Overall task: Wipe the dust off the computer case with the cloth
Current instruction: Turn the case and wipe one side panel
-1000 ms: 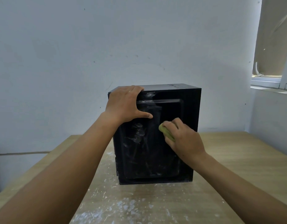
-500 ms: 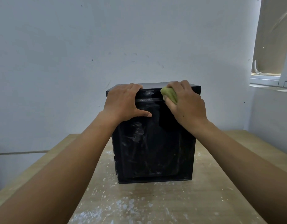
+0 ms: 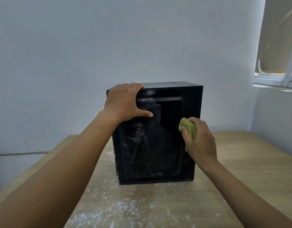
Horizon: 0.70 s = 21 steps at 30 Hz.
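**A:** Big picture first: the wooden table (image 3: 240,162), speckled with white dust (image 3: 125,206) at the near end. Standing upright on it, close to the wall, is the black computer case (image 3: 155,142).

**B:** Tall, boxy, rigid. I'd judge it hefty enough not to skid, but tippy under a sideways shove. That glossy front panel looks slick and probably scratches easily. Pale smears cover its left and lower parts, while the upper right strip reads clean black.

**A:** Hence the brace! The left hand (image 3: 123,102) is hooked on the top left corner, fingers bent over the top edge, thumb spread flat across the panel.

**B:** Good place to hold: a stiff edge, not the shiny face.

**A:** And the right hand (image 3: 202,143) is at the panel's right side, about mid-height, fingers and thumb closed around the cloth (image 3: 188,127).

**B:** Small, yellow-green, bunched into a wad. It looks soft and light, so it should mould to the panel's raised border. Balled up like that, only a small patch can make contact. Whether it's pressed on the surface right now, I can't quite tell.
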Motion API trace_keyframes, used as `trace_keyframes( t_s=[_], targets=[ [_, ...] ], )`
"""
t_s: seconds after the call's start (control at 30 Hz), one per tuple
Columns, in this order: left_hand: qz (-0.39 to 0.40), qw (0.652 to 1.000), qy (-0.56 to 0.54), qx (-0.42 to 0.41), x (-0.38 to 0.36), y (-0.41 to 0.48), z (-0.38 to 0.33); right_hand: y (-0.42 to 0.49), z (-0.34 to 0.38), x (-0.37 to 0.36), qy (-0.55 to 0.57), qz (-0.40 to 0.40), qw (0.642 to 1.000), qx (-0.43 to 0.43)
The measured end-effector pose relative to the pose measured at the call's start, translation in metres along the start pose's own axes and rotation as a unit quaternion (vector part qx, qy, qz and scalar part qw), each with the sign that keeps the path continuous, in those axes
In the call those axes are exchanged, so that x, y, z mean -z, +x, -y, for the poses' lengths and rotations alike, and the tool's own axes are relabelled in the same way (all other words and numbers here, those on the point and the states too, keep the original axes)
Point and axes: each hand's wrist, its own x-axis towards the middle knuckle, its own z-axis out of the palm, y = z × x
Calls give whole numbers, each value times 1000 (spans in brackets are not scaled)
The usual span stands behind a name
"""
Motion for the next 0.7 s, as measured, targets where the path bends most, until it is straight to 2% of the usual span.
trace_keyframes(
  t_s=[0.13,0.33,0.57,0.7],
  targets=[
    [2,1000,1,-2,2,-1,-1,-2,-2,1,2,4,1000,1],
    [3,1000,1,-1,2,-1,-1,44,28,18,3,-21,1000,20],
    [4,1000,-2,2,2,-1,-1,72,70,21,-71,5,996,59],
    [3,1000,-1,1,1,0,0,60,67,14,-100,-18,991,87]
  ],
)
